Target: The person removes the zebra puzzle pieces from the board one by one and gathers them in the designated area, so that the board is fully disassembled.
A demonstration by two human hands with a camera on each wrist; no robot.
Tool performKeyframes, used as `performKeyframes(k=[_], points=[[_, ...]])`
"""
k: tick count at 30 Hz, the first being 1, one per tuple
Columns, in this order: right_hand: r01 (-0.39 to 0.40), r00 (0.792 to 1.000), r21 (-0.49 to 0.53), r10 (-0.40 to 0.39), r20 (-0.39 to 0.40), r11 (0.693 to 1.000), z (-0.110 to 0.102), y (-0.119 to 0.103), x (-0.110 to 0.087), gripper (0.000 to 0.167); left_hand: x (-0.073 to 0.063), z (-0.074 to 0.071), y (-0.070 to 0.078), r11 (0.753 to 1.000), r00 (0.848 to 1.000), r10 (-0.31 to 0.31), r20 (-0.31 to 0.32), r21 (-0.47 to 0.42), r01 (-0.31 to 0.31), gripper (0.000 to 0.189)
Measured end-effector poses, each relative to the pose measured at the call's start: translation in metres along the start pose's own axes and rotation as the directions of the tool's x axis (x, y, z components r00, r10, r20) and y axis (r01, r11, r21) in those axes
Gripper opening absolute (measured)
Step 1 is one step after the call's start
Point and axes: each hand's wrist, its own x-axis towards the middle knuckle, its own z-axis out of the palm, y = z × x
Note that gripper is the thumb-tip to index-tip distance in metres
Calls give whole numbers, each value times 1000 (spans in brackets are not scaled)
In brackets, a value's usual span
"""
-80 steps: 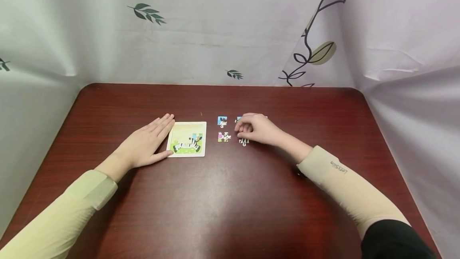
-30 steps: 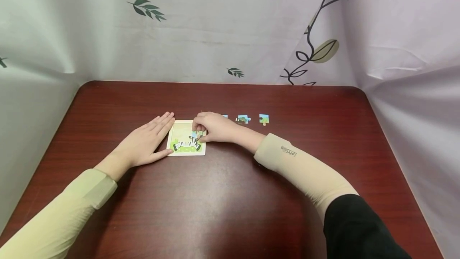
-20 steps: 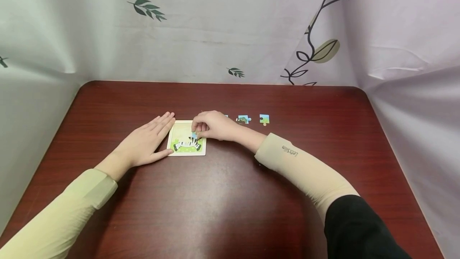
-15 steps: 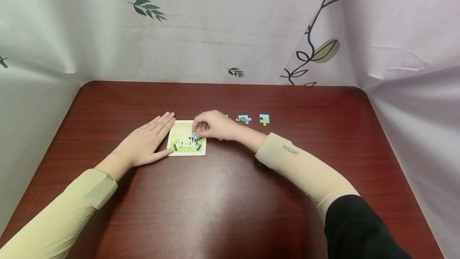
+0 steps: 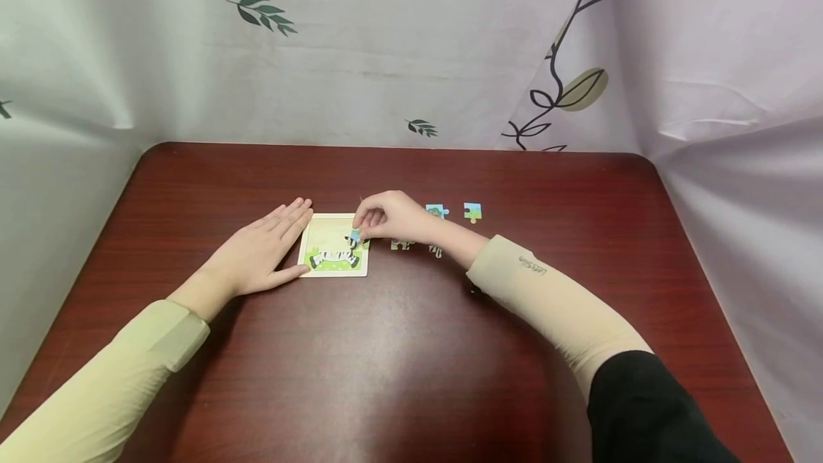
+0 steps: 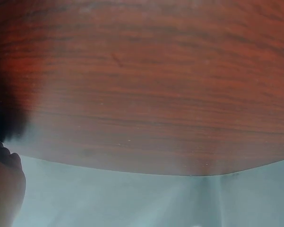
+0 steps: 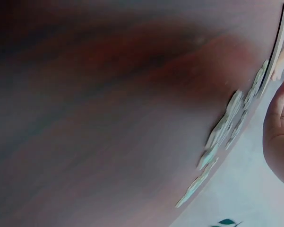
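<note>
My left hand [image 5: 260,256] lies flat on the table, fingers straight, with fingertips and thumb against the left side of a small square puzzle tray [image 5: 366,267]. In the tray's lower part are zebra legs on green. Between thumb and fingers, my right hand [image 5: 393,214] pinches a jigsaw piece [image 5: 354,235] with blue and black on it, over the tray's right side. In the right wrist view, that hand [image 7: 279,135] shows at the right edge. Only a bit of the left hand [image 6: 4,182] appears in the left wrist view.
Several loose jigsaw pieces lie right of the tray, among them a blue-green piece [image 5: 472,211] and a blue one [image 5: 435,210]; the right hand and forearm partly cover others. The dark red table [image 5: 360,377] ends at a pale curtain [image 5: 334,77] behind.
My right hand has gone from the loose pieces to the tray and taken hold of the blue piece there. Lately it has shifted slightly right and away with it. The left hand stays put.
</note>
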Motion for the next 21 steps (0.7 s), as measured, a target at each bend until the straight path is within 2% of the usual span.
performKeyframes(k=[11,21], points=[[-31,999,65,32,-22,997,-19,10,-25,11,0,-1,0,1000,1000,-12,12,0,12,94],[-72,994,43,75,-86,997,-44,18,-61,10,0,-3,2,1000,1000,-12,21,5,11,94]])
